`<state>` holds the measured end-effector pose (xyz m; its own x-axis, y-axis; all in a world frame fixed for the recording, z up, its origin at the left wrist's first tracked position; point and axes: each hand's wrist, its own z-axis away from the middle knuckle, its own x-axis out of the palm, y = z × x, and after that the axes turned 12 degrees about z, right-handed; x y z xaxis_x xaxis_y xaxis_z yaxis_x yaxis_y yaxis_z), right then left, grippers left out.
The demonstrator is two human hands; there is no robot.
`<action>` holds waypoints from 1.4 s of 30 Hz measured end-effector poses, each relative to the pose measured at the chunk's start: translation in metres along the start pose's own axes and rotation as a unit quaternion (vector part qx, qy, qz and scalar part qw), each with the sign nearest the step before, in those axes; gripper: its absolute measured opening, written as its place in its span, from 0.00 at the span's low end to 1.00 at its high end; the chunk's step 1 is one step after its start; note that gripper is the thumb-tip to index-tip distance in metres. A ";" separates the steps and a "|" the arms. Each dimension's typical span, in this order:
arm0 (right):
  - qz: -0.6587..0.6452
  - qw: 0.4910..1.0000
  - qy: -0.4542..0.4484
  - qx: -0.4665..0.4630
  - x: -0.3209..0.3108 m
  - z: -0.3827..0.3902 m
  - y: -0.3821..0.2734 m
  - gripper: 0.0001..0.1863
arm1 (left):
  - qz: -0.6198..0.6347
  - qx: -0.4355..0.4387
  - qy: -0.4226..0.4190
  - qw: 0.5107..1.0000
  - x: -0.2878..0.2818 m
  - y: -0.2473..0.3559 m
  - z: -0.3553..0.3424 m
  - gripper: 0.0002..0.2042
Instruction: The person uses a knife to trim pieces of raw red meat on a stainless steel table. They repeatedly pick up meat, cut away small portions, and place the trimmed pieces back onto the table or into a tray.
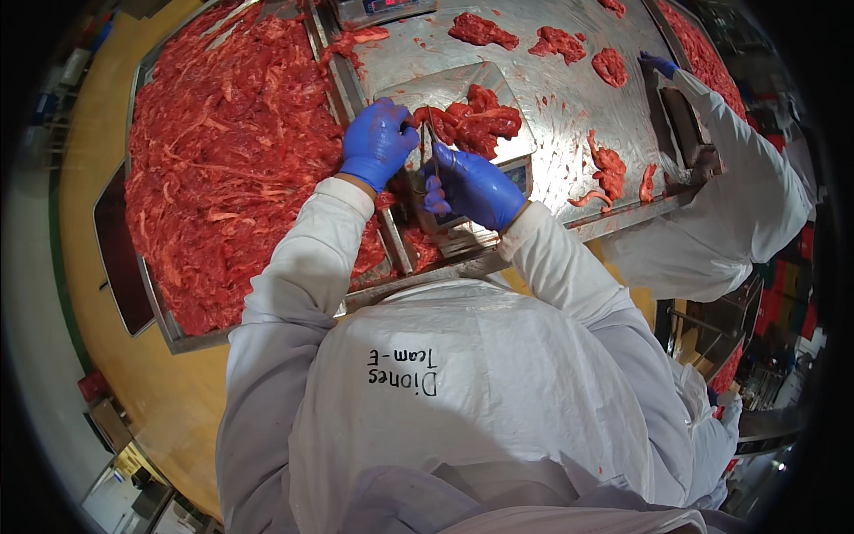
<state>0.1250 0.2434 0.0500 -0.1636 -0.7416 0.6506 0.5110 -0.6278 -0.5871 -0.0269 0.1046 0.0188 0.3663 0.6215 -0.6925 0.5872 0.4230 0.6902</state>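
Note:
My left hand (378, 142), in a blue glove, is closed on the end of a red meat strip (418, 117) at the left of a heap of meat pieces (485, 129). The heap lies on a steel scale platform (480, 76). My right hand (471, 187), also gloved in blue, grips scissors (432, 142), whose blades point up toward the strip beside my left fingers. The scale's display is partly hidden behind that hand.
A large tray of meat trimmings (213, 178) fills the left. Separate meat pieces (608, 169) lie on the steel table (569, 107). At right, a co-worker's gloved hand (656, 64) and white sleeve (729, 133) reach over the table edge, near another meat-filled tray (698, 49).

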 end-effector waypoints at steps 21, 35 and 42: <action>0.078 0.996 0.034 -0.008 0.007 -0.022 -0.009 0.13 | 0.028 -0.012 -0.021 0.999 -0.006 -0.009 0.008 0.09; 0.289 0.941 -0.098 0.147 0.040 -0.034 0.011 0.16 | -0.114 -0.122 0.077 0.983 -0.058 -0.144 0.143 0.17; 0.271 0.943 0.111 -0.157 -0.051 0.067 -0.016 0.14 | -0.018 -0.218 0.058 0.974 -0.073 -0.130 0.190 0.25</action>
<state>0.1819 0.3072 0.0588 -0.1402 -0.9832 0.1173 0.3001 -0.1551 -0.9412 0.0066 -0.1210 -0.0599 0.2519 0.6603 -0.7075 0.2274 0.6702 0.7065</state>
